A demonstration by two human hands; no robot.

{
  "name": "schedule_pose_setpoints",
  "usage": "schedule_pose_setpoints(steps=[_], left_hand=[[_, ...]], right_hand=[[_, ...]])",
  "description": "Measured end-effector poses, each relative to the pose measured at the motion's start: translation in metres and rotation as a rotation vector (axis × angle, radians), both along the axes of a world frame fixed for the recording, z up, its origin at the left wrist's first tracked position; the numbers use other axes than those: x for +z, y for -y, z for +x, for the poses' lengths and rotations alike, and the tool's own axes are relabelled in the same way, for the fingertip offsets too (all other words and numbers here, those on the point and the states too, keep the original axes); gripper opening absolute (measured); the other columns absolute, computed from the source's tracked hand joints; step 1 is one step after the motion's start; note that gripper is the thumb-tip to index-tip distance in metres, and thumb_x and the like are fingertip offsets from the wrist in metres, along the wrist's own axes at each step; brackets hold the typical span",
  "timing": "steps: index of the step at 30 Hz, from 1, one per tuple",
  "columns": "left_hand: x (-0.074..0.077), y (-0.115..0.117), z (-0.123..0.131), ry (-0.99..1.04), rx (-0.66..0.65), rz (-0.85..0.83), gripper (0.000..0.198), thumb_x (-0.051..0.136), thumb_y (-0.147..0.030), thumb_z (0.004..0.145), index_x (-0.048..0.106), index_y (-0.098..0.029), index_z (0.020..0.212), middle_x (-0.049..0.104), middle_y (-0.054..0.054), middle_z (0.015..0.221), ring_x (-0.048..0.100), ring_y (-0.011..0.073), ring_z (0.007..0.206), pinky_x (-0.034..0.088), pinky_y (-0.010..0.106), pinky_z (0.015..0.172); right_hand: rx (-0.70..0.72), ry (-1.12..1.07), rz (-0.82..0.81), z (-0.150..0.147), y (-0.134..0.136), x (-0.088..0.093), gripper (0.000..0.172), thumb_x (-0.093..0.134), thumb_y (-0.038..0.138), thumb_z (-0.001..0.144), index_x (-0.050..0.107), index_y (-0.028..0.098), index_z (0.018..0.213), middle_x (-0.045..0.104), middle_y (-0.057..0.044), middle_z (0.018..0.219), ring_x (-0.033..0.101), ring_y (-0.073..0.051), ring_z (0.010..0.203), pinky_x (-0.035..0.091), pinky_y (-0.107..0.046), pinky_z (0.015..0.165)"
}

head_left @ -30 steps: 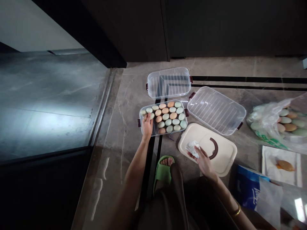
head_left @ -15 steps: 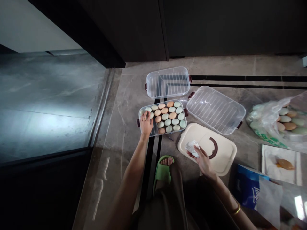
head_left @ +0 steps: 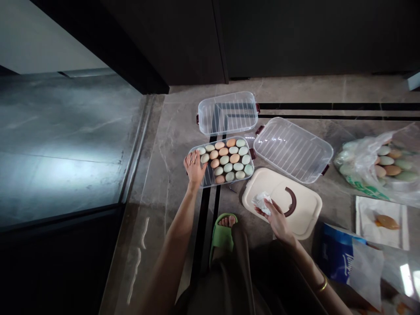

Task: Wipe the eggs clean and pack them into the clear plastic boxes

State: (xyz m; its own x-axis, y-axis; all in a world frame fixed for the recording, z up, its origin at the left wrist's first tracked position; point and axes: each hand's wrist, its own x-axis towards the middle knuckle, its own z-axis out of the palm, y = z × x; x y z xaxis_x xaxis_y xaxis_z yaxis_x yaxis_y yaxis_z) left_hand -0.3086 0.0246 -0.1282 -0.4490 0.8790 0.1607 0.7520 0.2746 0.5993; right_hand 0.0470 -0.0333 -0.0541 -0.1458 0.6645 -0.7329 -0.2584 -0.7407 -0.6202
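My left hand [head_left: 195, 169] reaches over the left end of a clear plastic container [head_left: 208, 180] filled with rows of green-white and brown eggs [head_left: 226, 159]. Its fingers are spread, palm down, with the fingertips at the left rim. They cover the corner, so any egg beneath them is hidden. A crumpled white tissue [head_left: 261, 201] is pinched in my right hand [head_left: 274, 216], above a cream lid [head_left: 305, 210] with a brown handle [head_left: 292, 202].
Two more clear containers, one behind [head_left: 228, 114] and one to the right [head_left: 293, 151], lie on the tiled floor. Further right are a plastic bag of eggs [head_left: 382, 164], a brownish item [head_left: 387, 222] on a white tissue [head_left: 364, 214], and a blue tissue pack [head_left: 337, 256]. A green slipper [head_left: 223, 236] is below.
My left hand has shifted slightly left, towards the container's left rim, with its fingers more spread. My right hand keeps the tissue in nearly the same place.
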Motion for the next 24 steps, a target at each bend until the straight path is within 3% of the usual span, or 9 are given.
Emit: schedule_pose_setpoints(steps=[5, 10, 16, 20, 24], left_hand=[[0.005, -0.004, -0.016, 0.004, -0.118, -0.003, 0.055, 0.067, -0.048, 0.083, 0.059, -0.024, 0.132, 0.059, 0.011, 0.140, 0.026, 0.0327, 0.149, -0.005, 0.057, 0.123], [0.007, -0.003, -0.032, -0.082, -0.196, -0.061, 0.046, 0.062, -0.047, 0.087, 0.063, -0.024, 0.127, 0.062, 0.011, 0.135, 0.032, 0.0334, 0.146, -0.001, 0.058, 0.123], [0.008, -0.004, -0.032, -0.160, -0.192, -0.140, 0.053, 0.060, -0.041, 0.089, 0.055, -0.018, 0.135, 0.058, 0.014, 0.138, 0.034, 0.0338, 0.143, 0.006, 0.054, 0.123], [0.011, -0.002, -0.027, -0.255, -0.220, -0.217, 0.049, 0.053, -0.038, 0.095, 0.050, -0.013, 0.138, 0.052, 0.011, 0.145, 0.025, 0.0307, 0.147, 0.003, 0.052, 0.122], [0.011, 0.002, -0.021, -0.290, -0.222, -0.201, 0.048, 0.052, -0.033, 0.097, 0.047, -0.010, 0.139, 0.055, 0.009, 0.143, 0.027, 0.0276, 0.144, -0.003, 0.053, 0.120]], right_hand=[[-0.003, -0.009, -0.004, 0.000, 0.001, -0.002, 0.030, 0.075, 0.051, 0.076, 0.074, 0.027, 0.094, 0.073, -0.004, 0.107, 0.068, -0.027, 0.100, 0.056, -0.046, 0.097], [0.003, -0.017, -0.004, -0.001, 0.001, -0.003, 0.030, 0.075, 0.050, 0.076, 0.074, 0.028, 0.095, 0.073, -0.004, 0.109, 0.068, -0.027, 0.104, 0.057, -0.044, 0.096], [0.007, -0.005, -0.005, -0.002, 0.001, -0.002, 0.032, 0.075, 0.052, 0.074, 0.074, 0.027, 0.094, 0.075, -0.004, 0.107, 0.069, -0.026, 0.103, 0.059, -0.041, 0.089], [-0.018, -0.012, -0.012, -0.002, 0.000, -0.002, 0.034, 0.078, 0.051, 0.071, 0.075, 0.025, 0.093, 0.075, -0.005, 0.103, 0.070, -0.025, 0.098, 0.060, -0.039, 0.086], [-0.029, -0.024, -0.010, -0.003, 0.001, -0.002, 0.033, 0.078, 0.050, 0.072, 0.074, 0.025, 0.093, 0.074, -0.006, 0.105, 0.069, -0.025, 0.100, 0.059, -0.041, 0.089]])
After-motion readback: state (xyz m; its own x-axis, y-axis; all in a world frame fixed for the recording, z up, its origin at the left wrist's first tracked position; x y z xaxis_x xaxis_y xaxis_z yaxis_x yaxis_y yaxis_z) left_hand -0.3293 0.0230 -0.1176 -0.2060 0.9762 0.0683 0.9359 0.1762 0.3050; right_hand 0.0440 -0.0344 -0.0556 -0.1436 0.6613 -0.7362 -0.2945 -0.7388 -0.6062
